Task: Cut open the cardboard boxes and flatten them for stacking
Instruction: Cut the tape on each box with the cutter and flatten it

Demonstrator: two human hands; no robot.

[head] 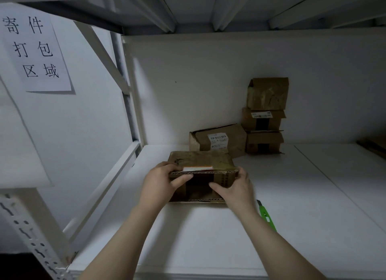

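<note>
A small brown cardboard box [201, 160] lies on the white shelf [208, 238], its near end open towards me. My left hand [161, 182] grips its left side, thumb reaching across the open end. My right hand [234, 185] grips the right side, thumb on the open end too. A green utility knife [267, 217] lies on the shelf just right of my right forearm, partly hidden by it.
Behind stands a box with a barcode label [219, 140], and to its right a stack of three boxes [265, 116] against the back wall. A paper sign [35, 49] hangs on the left panel. Brown cardboard [373, 147] shows at the right edge.
</note>
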